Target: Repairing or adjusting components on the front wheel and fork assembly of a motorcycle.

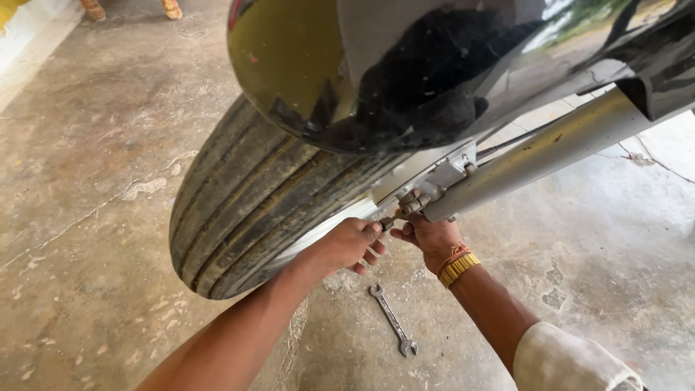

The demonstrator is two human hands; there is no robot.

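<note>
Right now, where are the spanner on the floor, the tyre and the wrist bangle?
spanner [393, 319]: head view, middle of its shaft.
tyre [239, 203]: head view, ribbed tread.
bangle [459, 268]: head view, yellow band on the right wrist.

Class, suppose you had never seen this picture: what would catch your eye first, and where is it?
A big ribbed tyre fills the middle, under a glossy dark mudguard. Just right of it, the left hand and right hand meet at the axle bolt. A spanner lies on the concrete floor below.
</note>
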